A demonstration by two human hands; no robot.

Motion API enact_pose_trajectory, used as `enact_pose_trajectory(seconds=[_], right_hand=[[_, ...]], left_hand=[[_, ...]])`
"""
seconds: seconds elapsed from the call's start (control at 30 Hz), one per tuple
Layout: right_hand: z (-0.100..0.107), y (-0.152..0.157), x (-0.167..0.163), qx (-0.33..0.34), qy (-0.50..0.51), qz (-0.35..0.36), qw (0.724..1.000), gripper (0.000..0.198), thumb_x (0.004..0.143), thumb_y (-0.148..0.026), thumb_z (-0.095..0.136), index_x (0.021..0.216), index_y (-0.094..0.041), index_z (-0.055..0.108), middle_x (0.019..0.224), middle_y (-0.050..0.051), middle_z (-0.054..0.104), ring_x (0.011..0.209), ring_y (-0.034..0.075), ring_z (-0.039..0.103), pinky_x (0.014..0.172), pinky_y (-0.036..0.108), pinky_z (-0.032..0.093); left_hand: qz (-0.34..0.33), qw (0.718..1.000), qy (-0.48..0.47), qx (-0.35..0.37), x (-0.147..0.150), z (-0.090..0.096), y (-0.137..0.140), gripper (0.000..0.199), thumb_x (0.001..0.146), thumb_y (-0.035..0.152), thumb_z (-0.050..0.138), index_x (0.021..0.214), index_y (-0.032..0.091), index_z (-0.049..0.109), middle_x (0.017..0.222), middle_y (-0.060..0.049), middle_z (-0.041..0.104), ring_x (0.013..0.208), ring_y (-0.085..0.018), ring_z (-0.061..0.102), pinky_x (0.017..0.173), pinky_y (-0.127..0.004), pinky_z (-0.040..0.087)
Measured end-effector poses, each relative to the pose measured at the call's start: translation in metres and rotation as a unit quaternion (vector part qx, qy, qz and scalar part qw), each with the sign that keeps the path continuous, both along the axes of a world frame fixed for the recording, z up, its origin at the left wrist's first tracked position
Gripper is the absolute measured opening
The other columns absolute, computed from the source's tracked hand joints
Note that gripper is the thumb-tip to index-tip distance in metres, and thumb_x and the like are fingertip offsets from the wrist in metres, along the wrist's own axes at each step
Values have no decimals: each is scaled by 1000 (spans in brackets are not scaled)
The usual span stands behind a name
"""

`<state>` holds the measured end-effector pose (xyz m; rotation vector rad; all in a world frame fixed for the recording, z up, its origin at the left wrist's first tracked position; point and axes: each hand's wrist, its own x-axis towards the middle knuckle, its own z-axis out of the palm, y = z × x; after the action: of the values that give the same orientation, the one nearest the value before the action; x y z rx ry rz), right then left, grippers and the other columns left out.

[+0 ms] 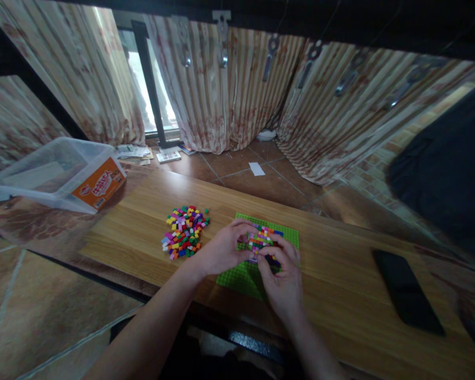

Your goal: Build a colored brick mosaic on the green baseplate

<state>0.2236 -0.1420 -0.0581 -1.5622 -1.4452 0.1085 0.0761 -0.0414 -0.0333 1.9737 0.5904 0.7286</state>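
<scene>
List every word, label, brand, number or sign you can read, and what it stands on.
None is clear enough to quote.
Orange label on the clear plastic bin: white characters, too blurred; finer print, too small.
White printed sheet on the floor: dark print, too small.
Pile of papers: print too blurred.

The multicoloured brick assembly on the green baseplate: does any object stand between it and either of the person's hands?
Nothing visible does. The left hand and right hand are close around the multicoloured brick assembly. The loose brick pile lies left of the green baseplate, out of the way.
</scene>
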Motion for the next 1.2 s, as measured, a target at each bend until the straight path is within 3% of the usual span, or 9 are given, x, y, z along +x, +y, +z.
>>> enact_pose_trajectory(seconds=[0.63, 0.9, 1.2], right_hand=[[2, 2, -1, 0, 16, 5, 1000, 7, 84, -23, 62, 79, -26, 67, 115, 4, 64, 113, 26, 54, 99, 49, 39], [4, -1, 5, -17, 31, 8, 999, 9, 87, -24, 59, 84, -24, 67, 113, 6, 65, 112, 24, 55, 98, 47, 41], [-2, 3, 2, 1, 13, -7, 1000, 4, 83, -28, 65, 82, -25, 67, 112, 5, 66, 110, 25, 56, 97, 48, 41]], left_hand=[[-2, 1000, 4, 7, -1, -2, 1, 38, 75, 8, 71, 110, 18, 61, 121, -9, 55, 102, -18, 59, 86, -34, 53], [-14, 1000, 4, 22, -3, -2, 2, 39, 75, 6, 69, 111, 18, 61, 122, -9, 54, 94, -16, 59, 84, -33, 53], [-5, 998, 17, 53, -1, 3, -2, 36, 76, 10, 68, 110, 19, 62, 120, -10, 57, 112, -22, 57, 93, -38, 52]])
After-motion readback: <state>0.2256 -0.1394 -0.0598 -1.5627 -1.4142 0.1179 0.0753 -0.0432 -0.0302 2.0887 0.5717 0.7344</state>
